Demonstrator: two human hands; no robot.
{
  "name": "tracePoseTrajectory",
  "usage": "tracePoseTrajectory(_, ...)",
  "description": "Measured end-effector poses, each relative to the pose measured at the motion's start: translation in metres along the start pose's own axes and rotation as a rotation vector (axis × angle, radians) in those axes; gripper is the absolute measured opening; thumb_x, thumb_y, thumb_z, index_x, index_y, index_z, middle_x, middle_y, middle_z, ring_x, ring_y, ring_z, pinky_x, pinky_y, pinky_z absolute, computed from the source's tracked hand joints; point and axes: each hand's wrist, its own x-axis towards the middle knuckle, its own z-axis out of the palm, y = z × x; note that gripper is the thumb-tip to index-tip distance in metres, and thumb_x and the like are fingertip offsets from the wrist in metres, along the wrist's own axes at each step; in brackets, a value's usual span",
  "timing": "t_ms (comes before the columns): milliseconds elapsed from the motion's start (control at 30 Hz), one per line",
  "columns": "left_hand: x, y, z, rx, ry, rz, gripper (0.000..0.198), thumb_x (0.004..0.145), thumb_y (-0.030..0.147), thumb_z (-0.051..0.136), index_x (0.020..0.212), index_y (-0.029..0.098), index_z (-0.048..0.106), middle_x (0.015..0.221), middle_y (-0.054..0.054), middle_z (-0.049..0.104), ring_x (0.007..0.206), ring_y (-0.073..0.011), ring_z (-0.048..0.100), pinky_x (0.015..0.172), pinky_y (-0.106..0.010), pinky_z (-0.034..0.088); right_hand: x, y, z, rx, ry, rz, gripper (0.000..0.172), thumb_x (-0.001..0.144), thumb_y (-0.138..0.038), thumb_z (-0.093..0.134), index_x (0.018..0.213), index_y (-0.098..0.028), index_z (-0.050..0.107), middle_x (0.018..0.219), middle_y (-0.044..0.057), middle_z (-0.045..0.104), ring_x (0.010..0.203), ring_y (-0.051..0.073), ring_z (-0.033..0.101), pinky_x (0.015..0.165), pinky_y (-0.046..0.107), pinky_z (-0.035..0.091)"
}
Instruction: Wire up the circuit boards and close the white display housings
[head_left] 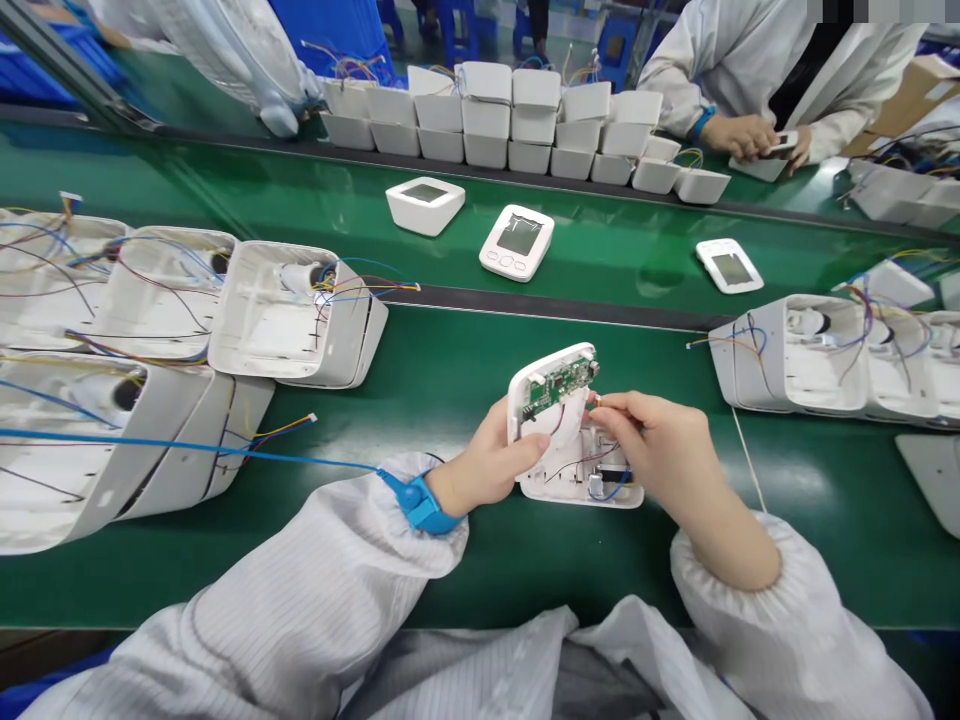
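Note:
My left hand (pixel 499 455) is closed on a white front cover (pixel 516 395) and tilts it up, its inside facing right. A green circuit board (pixel 559 385) is fixed in that cover. Below and behind it, on the green bench, lies the matching white bottom housing (pixel 555 485) with thin wires and a motor-like part inside. My right hand (pixel 645 435) pinches a small wire connector (pixel 598 401) close to the board's lower right edge. Whether the connector touches the board I cannot tell. A blue wrist strap (pixel 427 503) circles my left wrist.
Open white housings (pixel 292 310) with loose wires are stacked at the left, and more housings (pixel 817 360) stand at the right. Several finished-looking units, one a white device (pixel 517 243), sit beyond the dark rail (pixel 555 305). Across the bench a co-worker's hands (pixel 750 138) hold a device.

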Motion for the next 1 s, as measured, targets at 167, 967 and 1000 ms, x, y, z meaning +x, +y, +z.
tracePoseTrajectory(167, 0.002, 0.004, 0.001, -0.068, -0.024, -0.051, 0.052, 0.075, 0.035, 0.074, 0.123, 0.014, 0.065, 0.127, -0.014, 0.068, 0.121, -0.0359, 0.061, 0.107, -0.050, 0.045, 0.001, 0.002, 0.003, -0.028, 0.030, -0.102, 0.021, 0.097, -0.029, 0.053, 0.085, -0.021, 0.069, 0.068, -0.002, 0.072, 0.057, 0.014, 0.066, 0.056, 0.025, 0.047)
tracePoseTrajectory(967, -0.007, -0.001, 0.008, 0.402, 0.054, 0.117, 0.040, 0.082, 0.038, 0.066, 0.114, 0.015, 0.065, 0.099, -0.008, 0.070, 0.093, -0.0237, 0.062, 0.090, -0.039, 0.052, -0.004, -0.016, 0.010, -0.432, 0.201, -0.421, 0.031, 0.102, -0.027, 0.045, 0.078, -0.017, 0.062, 0.064, 0.002, 0.055, 0.062, 0.018, 0.047, 0.058, 0.031, 0.030)
tracePoseTrajectory(1000, -0.007, -0.002, 0.008, 0.419, 0.043, 0.122, 0.035, 0.083, 0.038, 0.064, 0.109, 0.015, 0.066, 0.093, -0.007, 0.069, 0.088, -0.0222, 0.061, 0.086, -0.037, 0.052, -0.004, -0.016, 0.010, -0.410, 0.191, -0.405, 0.031, 0.102, -0.028, 0.045, 0.078, -0.017, 0.062, 0.064, 0.003, 0.055, 0.062, 0.018, 0.047, 0.058, 0.031, 0.031)
